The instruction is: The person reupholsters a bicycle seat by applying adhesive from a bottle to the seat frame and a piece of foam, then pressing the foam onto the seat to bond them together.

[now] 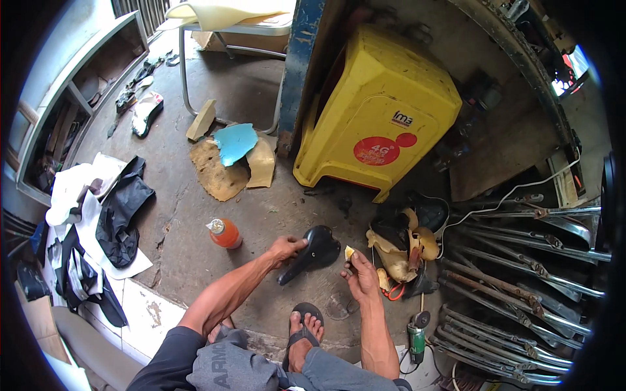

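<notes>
A black bicycle saddle is gripped at its left side by my left hand, fingers closed on its edge. It is held low over the concrete floor, its narrow nose pointing toward me. Just right of the saddle, my right hand pinches a small yellowish piece, perhaps foam, between thumb and fingers. The piece and the saddle are apart. Left of my left hand stands a bottle of orange liquid with a whitish top.
A yellow plastic stool stands ahead. Foam scraps and a blue piece lie beyond the bottle. Orange-handled scissors, a scrap pile, a green angle grinder and stacked metal tubes are on the right. Black and white sheets lie left.
</notes>
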`<state>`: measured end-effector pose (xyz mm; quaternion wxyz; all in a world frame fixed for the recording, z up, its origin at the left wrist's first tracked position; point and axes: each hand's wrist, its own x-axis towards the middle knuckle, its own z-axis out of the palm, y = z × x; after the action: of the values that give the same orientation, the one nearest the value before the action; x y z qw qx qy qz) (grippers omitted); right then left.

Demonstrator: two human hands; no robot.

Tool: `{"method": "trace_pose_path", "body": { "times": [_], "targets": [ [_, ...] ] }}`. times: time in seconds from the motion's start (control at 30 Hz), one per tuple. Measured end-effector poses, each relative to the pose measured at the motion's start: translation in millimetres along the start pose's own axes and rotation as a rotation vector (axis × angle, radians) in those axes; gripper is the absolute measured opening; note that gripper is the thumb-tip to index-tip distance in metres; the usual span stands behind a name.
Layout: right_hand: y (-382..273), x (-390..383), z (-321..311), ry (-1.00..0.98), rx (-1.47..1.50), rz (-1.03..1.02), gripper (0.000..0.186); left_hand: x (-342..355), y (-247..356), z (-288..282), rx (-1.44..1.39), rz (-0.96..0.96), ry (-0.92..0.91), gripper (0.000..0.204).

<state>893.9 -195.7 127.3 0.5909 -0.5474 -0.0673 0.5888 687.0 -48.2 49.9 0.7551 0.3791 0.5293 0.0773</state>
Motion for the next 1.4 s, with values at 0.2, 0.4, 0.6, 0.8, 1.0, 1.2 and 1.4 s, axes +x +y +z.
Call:
{"method": "trace_pose_path", "body": {
  "times": [0.2,0.4,0.6,0.8,1.0,1.2,1.4],
  "targets": [
    [-12.1,7.6,-7.0,0.028,-0.007,-0.057,0.028,4.6,-8.8,10.0,0.120,0.183,-0.242,0.021],
    [-57.1,1.1,2.6,-0.035,-0.480,-0.344,0.029,-40.7,-27.3,-10.8,-0.252,0.233,-0.465,0.034],
    [-80.4,-7.6,59.9,-0.215,-0.633,-0.447,0.025,-114.1,-5.1,-16.5,-0.766,0.178,-0.585,0.061],
    [-81.4,-22.2,90.4,-0.360,-0.597,-0.484,0.024,-128.6,-3.3,-14.0,-0.873,0.188,-0.647,0.071],
    [-85.3,-31.5,97.8,-0.499,-0.810,-0.618,0.019,-145.1,10.0,-20.3,-0.798,0.139,-0.576,0.076],
    [-85.6,-33.4,88.3,-0.612,-0.524,-0.283,0.020,-155.6,18.1,-16.0,-0.834,0.160,-0.628,0.073],
    [-90.9,-47.8,87.4,-0.538,-0.525,-0.438,0.018,-149.6,14.1,-19.7,-0.857,0.149,-0.646,0.072]
  ]
}}
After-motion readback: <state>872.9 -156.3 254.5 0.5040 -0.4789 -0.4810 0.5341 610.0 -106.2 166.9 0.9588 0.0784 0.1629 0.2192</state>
